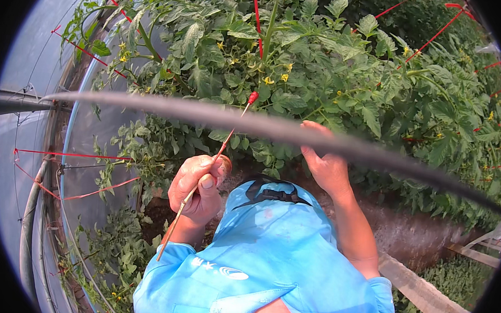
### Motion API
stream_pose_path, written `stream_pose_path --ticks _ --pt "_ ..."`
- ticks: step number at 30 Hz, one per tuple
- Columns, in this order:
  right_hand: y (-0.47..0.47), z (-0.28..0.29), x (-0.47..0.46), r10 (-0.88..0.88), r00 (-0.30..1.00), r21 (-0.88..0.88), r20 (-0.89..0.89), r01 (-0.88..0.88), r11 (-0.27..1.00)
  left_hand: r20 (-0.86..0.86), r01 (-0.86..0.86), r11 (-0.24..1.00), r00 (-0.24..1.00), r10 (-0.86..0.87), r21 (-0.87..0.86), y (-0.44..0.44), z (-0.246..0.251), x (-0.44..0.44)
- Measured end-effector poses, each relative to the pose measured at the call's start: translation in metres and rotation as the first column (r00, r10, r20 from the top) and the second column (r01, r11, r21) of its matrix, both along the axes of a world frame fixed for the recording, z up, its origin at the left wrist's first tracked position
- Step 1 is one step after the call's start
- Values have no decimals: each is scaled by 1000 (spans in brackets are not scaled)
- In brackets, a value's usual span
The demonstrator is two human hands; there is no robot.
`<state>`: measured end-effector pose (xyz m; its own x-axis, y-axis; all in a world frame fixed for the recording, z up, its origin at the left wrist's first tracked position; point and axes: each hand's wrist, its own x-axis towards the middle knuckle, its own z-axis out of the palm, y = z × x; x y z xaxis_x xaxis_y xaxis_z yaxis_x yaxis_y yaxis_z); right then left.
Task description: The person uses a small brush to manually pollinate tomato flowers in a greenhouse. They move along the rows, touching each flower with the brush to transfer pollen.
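A thin wooden stick [186, 200] slants through my left hand [197, 190], held between thumb and fingers. Its far end carries a bright red tip [253, 97], raised just in front of the tomato leaves. Behind the fingers of the same hand, part of a small rounded reddish object [225, 165] shows, perhaps a container; the hand hides most of it. My right hand [329, 168] is raised near the foliage with thumb and forefinger apart, and no held thing is visible in it. A blurred dark band crosses over its fingers. Yellow tomato flowers [268, 80] hang beyond the red tip.
Dense tomato plants [347, 59] stand ahead, with red twine [257, 19] along some stems. Plastic sheeting [28, 65] and a metal pipe [29, 229] line the left side. A blurred dark band [277, 134] spans the view close up. Pale planks [425, 292] lie lower right.
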<state>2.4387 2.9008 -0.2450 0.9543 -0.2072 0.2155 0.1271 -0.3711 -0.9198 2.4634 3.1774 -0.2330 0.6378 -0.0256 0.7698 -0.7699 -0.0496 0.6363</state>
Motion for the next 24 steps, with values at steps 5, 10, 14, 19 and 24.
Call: stream_pose_path --ticks 5,10,14,19,24 --pt "2 1 41 -47 999 162 -15 49 986 42 -2 1000 999 2 4 4 3 5" --pt "10 5 76 -47 996 227 -75 63 972 40 40 998 998 -38 -57 -3 10 8" --pt "17 4 95 -53 995 209 -84 69 975 53 43 998 998 -41 -37 -7 10 6" --pt "18 3 106 -52 996 175 -66 63 983 41 52 997 998 -50 -57 -13 7 6" --pt "18 -5 113 -73 997 224 27 65 972 -8 54 991 998 -55 -124 -21 0 14"
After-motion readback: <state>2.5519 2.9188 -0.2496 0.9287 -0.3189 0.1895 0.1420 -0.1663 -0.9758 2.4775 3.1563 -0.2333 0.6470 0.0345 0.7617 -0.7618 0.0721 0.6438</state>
